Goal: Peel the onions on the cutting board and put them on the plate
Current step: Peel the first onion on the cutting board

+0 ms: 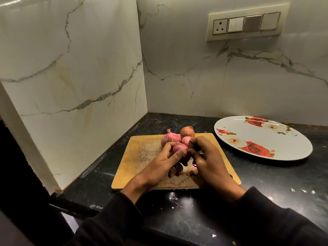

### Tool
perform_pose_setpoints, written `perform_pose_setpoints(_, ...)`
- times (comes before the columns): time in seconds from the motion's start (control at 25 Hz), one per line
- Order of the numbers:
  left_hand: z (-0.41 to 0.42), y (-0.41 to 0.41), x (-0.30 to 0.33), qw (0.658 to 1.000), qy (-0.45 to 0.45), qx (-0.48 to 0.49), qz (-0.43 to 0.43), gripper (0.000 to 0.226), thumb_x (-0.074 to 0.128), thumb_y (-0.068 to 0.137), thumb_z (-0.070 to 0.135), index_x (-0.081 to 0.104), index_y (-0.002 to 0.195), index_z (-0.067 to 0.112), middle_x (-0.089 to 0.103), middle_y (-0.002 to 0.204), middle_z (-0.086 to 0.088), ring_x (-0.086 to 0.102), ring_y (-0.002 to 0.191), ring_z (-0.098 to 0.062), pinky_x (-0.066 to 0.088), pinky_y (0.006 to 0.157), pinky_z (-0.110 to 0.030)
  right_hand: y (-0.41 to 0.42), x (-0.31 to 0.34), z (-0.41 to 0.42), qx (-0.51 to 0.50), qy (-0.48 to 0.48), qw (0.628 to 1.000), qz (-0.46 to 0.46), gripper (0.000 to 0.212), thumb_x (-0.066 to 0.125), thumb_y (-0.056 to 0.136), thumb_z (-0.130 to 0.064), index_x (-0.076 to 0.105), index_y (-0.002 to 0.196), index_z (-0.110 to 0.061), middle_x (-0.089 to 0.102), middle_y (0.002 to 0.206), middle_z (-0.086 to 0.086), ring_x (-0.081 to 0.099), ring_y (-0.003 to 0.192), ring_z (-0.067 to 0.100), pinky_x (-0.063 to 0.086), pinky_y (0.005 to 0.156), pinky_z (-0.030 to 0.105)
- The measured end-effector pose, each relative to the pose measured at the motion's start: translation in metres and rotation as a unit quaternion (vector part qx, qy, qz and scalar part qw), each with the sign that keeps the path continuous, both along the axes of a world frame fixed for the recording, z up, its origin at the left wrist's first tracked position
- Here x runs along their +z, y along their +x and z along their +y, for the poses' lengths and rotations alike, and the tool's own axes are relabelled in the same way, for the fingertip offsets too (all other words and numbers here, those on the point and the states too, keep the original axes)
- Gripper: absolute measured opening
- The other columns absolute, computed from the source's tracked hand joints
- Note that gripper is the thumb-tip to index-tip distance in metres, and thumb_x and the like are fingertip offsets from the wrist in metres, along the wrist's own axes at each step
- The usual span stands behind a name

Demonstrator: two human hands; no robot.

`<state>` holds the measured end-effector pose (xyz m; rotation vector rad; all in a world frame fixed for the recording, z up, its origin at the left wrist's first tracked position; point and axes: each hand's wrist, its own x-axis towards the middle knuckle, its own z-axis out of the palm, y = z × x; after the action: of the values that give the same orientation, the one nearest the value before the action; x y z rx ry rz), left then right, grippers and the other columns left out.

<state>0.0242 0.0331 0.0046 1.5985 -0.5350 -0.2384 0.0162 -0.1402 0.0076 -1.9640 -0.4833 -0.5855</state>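
My left hand (164, 158) grips a red onion (180, 149) just above the wooden cutting board (140, 157). My right hand (206, 157) pinches at that onion's right side, fingers curled on its skin. Three more onions lie at the board's far edge: a striped purple one (168, 137), a brown one (187, 131) and a pink one (185, 140) partly hidden by my right fingers. Loose dark peels (175, 170) lie on the board under my hands. The white plate with red roses (262, 137) sits to the right with nothing on it.
The board sits in a corner of a dark stone counter (266, 176), marble walls to the left and behind. Bits of peel (174, 197) litter the counter in front of the board. A switch panel (245, 22) is on the back wall.
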Motion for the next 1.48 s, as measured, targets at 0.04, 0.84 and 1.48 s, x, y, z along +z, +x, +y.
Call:
perform_pose_setpoints(0.04, 0.000, 0.000, 0.000, 1.000, 0.003, 0.000, -0.002, 0.044, 0.050, 0.098, 0.044, 0.049, 0.129, 0.012, 0.068, 0.093, -0.004, 0.059, 0.076, -0.022, 0.045, 0.066, -0.040, 0.000, 0.000, 0.000, 0.002, 0.002, 1.000, -0.003, 0.037, 0.060, 0.090, 0.008, 0.057, 0.085, -0.029, 0.060, 0.086, -0.006, 0.059, 0.081, 0.016, 0.052, 0.067, 0.031)
perform_pose_setpoints(0.84, 0.002, -0.004, 0.004, 1.000, -0.013, -0.019, 0.010, 0.058, 0.032, 0.100, 0.050, 0.052, 0.118, -0.001, 0.066, 0.090, -0.012, 0.056, 0.070, -0.019, 0.038, 0.059, -0.031, -0.005, 0.005, -0.006, -0.002, -0.015, 0.990, -0.137, 0.017, 0.080, 0.079, -0.007, 0.076, 0.095, -0.012, 0.067, 0.099, -0.013, 0.065, 0.095, 0.007, 0.054, 0.070, 0.021)
perform_pose_setpoints(1.48, 0.000, -0.004, 0.005, 1.000, -0.008, 0.008, 0.008, 0.058, 0.039, 0.099, 0.051, 0.051, 0.119, -0.003, 0.067, 0.086, -0.009, 0.054, 0.064, -0.015, 0.040, 0.054, -0.024, -0.002, 0.001, 0.008, -0.059, -0.141, 0.983, -0.106, 0.028, 0.056, 0.083, 0.016, 0.051, 0.086, -0.011, 0.046, 0.092, -0.004, 0.040, 0.073, 0.011, 0.039, 0.063, 0.029)
